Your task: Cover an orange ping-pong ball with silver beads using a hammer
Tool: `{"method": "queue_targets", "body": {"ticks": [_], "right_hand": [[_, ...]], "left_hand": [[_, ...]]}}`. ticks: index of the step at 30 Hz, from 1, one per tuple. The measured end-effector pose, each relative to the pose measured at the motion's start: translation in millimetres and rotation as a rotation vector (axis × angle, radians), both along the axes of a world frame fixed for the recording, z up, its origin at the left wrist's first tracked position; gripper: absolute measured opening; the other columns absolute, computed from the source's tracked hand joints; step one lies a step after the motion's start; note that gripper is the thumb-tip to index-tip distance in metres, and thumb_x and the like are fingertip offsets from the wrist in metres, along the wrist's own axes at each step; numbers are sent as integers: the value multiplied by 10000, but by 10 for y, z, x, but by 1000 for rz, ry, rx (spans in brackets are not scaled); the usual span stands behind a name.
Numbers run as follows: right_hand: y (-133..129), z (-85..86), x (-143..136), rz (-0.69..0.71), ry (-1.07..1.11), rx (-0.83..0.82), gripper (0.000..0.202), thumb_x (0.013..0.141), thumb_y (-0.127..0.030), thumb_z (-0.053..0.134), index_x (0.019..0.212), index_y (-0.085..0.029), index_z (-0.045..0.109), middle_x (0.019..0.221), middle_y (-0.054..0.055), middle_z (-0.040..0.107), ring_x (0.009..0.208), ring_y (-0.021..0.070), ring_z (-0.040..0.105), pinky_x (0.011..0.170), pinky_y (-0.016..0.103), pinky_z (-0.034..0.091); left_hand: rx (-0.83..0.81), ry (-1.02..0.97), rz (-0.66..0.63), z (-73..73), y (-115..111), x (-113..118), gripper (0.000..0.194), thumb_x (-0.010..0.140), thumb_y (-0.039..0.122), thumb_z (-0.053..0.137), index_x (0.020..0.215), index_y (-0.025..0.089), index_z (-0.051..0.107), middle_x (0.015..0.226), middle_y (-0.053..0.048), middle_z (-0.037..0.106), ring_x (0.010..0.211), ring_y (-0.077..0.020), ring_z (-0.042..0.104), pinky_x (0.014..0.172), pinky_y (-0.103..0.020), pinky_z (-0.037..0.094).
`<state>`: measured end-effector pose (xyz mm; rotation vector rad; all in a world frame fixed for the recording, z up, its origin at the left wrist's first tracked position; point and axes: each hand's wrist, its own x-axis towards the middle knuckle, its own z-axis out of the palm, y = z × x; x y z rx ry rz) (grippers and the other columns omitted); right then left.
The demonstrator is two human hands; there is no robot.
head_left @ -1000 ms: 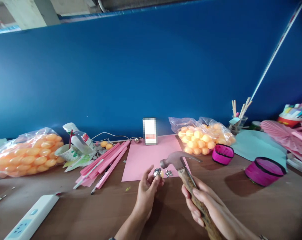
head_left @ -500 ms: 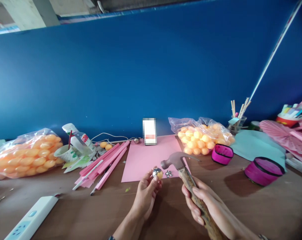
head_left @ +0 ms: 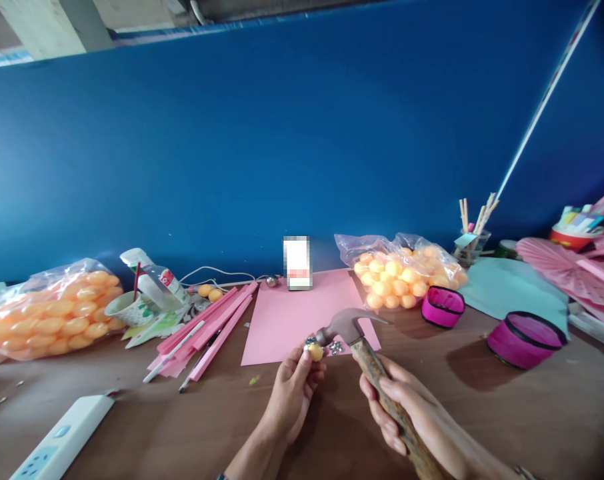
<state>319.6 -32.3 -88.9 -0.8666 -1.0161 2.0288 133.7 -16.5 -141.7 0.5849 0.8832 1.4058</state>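
My left hand (head_left: 297, 383) pinches a small yellow-orange ball (head_left: 315, 351) whose upper part is covered with shiny silver studs. In my right hand (head_left: 395, 403) is the wooden handle of a claw hammer (head_left: 365, 343). The hammer's striking face is at the studded side of the ball; whether it touches cannot be made out. Just right of the ball, a small pile of silver studs (head_left: 337, 347) lies on a pink sheet (head_left: 297, 320). My fingers hide part of the ball.
Bags of orange balls lie at the left (head_left: 52, 317) and right (head_left: 392, 277). Pink strips (head_left: 217, 333), a power strip (head_left: 62, 437), a bottle (head_left: 157, 283) and a phone-like screen (head_left: 297, 263) are around. Magenta round containers (head_left: 526, 343) stand at the right, near a teal sheet (head_left: 517, 287).
The hammer head has moved left and slightly down to the ball. The ball has turned in my left hand, showing more of its yellow side.
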Motion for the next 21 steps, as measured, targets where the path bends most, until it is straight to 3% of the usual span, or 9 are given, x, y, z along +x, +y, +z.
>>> {"method": "queue_targets", "body": {"ticks": [4, 9, 17, 21], "right_hand": [[12, -42, 28, -18, 42, 17, 160, 868, -349, 430, 883, -202, 492, 732, -15, 463, 482, 51, 372, 419, 176, 322], [22, -95, 36, -38, 60, 37, 153, 875, -334, 415, 891, -199, 485, 728, -15, 456, 479, 52, 373, 413, 179, 323], [2, -1, -13, 3, 30, -24, 146, 855, -343, 459, 930, -221, 486, 824, -9, 480, 486, 42, 373, 414, 174, 300], [23, -36, 27, -5, 51, -16, 148, 863, -344, 434, 863, -205, 486, 741, -17, 464, 467, 45, 364, 415, 175, 302]], "left_hand": [[-12, -32, 0, 6, 2, 8, 266, 785, 350, 567, 894, 114, 623, 884, -107, 649, 645, -89, 545, 587, -192, 439], [-58, -101, 35, 2, 6, -15, 284, 810, 385, 519, 900, 127, 596, 749, -57, 628, 576, -77, 520, 529, -183, 402], [-92, -73, 36, -3, -7, 8, 313, 786, 443, 527, 832, 139, 585, 634, -18, 575, 514, -72, 478, 475, -185, 344], [-94, -78, 16, 10, -14, -7, 367, 771, 471, 532, 915, 138, 589, 620, -9, 551, 494, -66, 446, 462, -183, 325]]}}
